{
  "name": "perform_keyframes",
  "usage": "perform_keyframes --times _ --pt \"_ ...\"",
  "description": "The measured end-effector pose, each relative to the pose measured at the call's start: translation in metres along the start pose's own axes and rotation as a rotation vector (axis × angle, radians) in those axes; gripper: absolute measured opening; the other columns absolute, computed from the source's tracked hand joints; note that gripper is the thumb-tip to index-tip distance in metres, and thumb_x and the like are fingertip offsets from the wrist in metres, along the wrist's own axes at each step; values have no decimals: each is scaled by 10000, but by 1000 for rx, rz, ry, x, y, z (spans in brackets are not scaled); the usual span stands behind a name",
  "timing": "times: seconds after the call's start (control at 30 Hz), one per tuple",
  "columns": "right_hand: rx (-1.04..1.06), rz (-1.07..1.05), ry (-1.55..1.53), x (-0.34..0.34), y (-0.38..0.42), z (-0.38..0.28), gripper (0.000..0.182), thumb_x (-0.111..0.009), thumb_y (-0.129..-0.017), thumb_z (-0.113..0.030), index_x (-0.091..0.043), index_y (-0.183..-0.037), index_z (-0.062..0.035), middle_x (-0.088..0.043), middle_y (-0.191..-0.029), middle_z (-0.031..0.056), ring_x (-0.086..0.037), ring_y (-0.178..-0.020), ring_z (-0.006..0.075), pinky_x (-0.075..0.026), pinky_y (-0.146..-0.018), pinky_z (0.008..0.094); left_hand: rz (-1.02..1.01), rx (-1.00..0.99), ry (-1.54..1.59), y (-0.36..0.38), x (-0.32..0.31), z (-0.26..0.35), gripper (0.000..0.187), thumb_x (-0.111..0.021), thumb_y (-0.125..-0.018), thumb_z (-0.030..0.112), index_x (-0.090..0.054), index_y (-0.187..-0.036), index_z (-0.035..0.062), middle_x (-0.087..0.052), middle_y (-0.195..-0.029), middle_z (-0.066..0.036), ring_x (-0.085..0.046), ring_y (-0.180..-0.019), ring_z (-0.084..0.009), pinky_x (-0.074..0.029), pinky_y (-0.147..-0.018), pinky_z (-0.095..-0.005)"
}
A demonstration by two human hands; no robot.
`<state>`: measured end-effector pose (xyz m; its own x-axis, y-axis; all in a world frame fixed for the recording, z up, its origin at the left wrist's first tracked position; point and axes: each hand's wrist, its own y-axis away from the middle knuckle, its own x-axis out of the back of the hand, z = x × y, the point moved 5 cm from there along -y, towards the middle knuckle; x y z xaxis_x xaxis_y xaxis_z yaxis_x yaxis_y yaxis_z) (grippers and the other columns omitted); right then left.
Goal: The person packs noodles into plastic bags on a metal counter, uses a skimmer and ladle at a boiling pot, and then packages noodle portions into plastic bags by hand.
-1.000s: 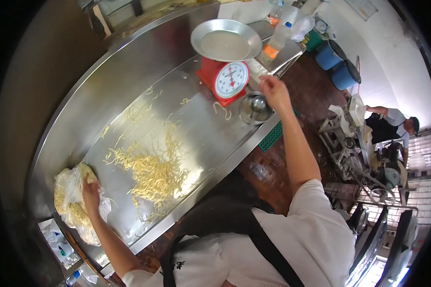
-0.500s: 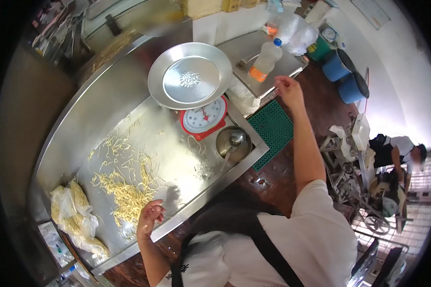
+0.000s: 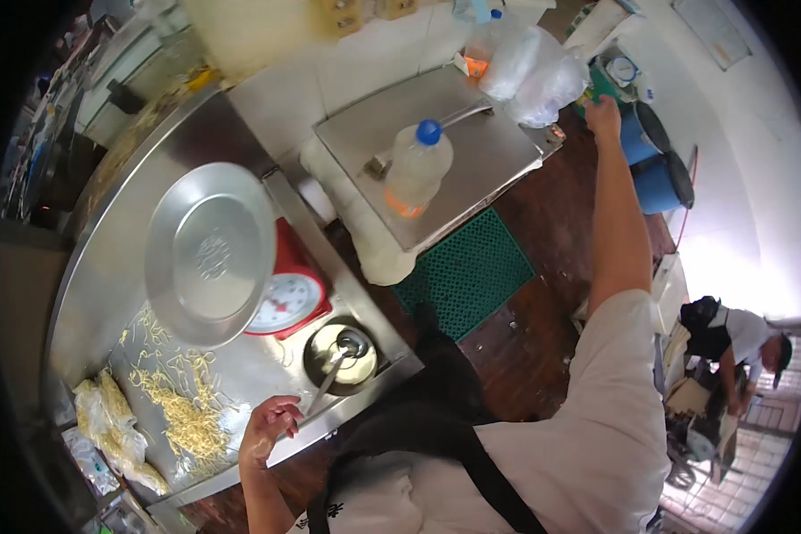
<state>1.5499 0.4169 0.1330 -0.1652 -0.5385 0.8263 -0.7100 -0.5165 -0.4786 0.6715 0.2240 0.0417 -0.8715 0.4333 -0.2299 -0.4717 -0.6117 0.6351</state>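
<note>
My left hand (image 3: 271, 425) hovers by the front edge of the steel worktable (image 3: 240, 378), fingers loosely bent and apart, holding nothing. Just left of it lies a loose heap of yellow noodles (image 3: 187, 418). A metal bowl (image 3: 311, 369) with a ladle (image 3: 331, 372) in it stands near that hand. My right hand (image 3: 602, 118) is stretched far out to the upper right, its fingers apart beside clear plastic bags (image 3: 543, 76). Farther back on the worktable is a red dial scale (image 3: 307, 289) carrying a wide metal pan (image 3: 209, 254).
A bottle with a blue cap (image 3: 418, 169) stands on a steel side counter (image 3: 356, 125). Below is a green mat (image 3: 467, 271) on the floor. Blue bins (image 3: 659, 178) stand beyond my right hand. Bagged noodles (image 3: 111, 423) lie at far left; another person (image 3: 739, 338) bends over machinery at right.
My right arm has reached farther out, from near the bottle to beside the plastic bags. The view has turned toward the side counter. My left hand stays near the worktable's edge.
</note>
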Motion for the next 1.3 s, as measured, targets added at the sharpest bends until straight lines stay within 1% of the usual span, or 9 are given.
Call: perform_keyframes --times 0.2,0.4,0.53,0.73,0.87,1.0,1.07,1.2,1.3 --pt "150 -188 70 -94 -118 44 357 -634 -858 -380 -710 -1045 -86 -693 -1088 189 -673 -982 355 -527 -887 410 -21 148 -35 -71 -116 14 331 -692 -913 143 -608 -1205 11 -679 -961 -83 -588 -776 -117 -495 -675 -261" --pt "-18 -218 -704 -24 -151 -11 260 -654 -894 -281 -697 -985 -41 -700 -969 98 -673 -840 214 -596 -717 343 19 122 -85 -88 -146 22 300 -691 -922 170 -615 -1170 20 -673 -953 -66 -589 -787 -115 -495 -703 -260" --pt "255 156 -1378 64 -139 -54 268 -587 -935 -160 -595 -1166 -25 -629 -1060 136 -622 -942 234 -601 -766 473 14 86 -123 -88 -155 26 309 -675 -936 200 -612 -1191 37 -663 -967 -50 -582 -812 -115 -490 -726 -262" --pt "459 -587 -1967 188 29 -144 333 -471 -949 -228 -572 -1226 -74 -551 -1273 201 -530 -1187 330 -516 -913 532 -69 -68 -55 -59 -169 33 490 -601 -968 413 -578 -1294 48 -653 -1041 -55 -580 -875 -116 -484 -798 -278" --pt "725 -1392 -1546 205 244 -232 295 -532 -917 -205 -612 -1176 -88 -599 -1170 178 -572 -1114 306 -504 -894 492 -37 -303 81 -27 -154 44 817 -354 -950 688 -512 -1354 -4 -652 -1072 -94 -597 -871 -154 -500 -807 -312" --pt "1372 -1979 -878 254 517 -295 261 -592 -886 -183 -652 -1126 -102 -647 -1067 155 -613 -1040 283 -492 -875 452 135 -205 372 42 -103 33 843 -335 -941 710 -489 -1371 2 -651 -1073 -116 -620 -863 -182 -512 -815 -328" --pt "1552 -2000 -674 273 619 -320 245 -623 -870 -171 -672 -1101 -109 -671 -1015 144 -634 -1004 272 -485 -865 432 -28 -223 403 76 -76 9 814 -361 -946 699 -494 -1366 15 -650 -1035 -108 -615 -874 -192 -509 -835 -322" --pt "1686 -1877 -403 288 745 -368 177 -682 -795 -108 -713 -968 -124 -691 -822 108 -656 -881 291 -461 -878 426 182 -323 -231 171 5 -55 615 -707 -890 369 -490 -1392 87 -608 -1148 -115 -585 -929 -175 -490 -855 -315" --pt "1878 -1333 -788 287 797 -404 194 -663 -777 -83 -704 -965 -115 -690 -845 72 -646 -884 283 -433 -937 442 353 -163 -211 225 74 -121 551 -757 -810 156 -553 -1316 73 -633 -1086 -112 -592 -845 -169 -507 -754 -332"
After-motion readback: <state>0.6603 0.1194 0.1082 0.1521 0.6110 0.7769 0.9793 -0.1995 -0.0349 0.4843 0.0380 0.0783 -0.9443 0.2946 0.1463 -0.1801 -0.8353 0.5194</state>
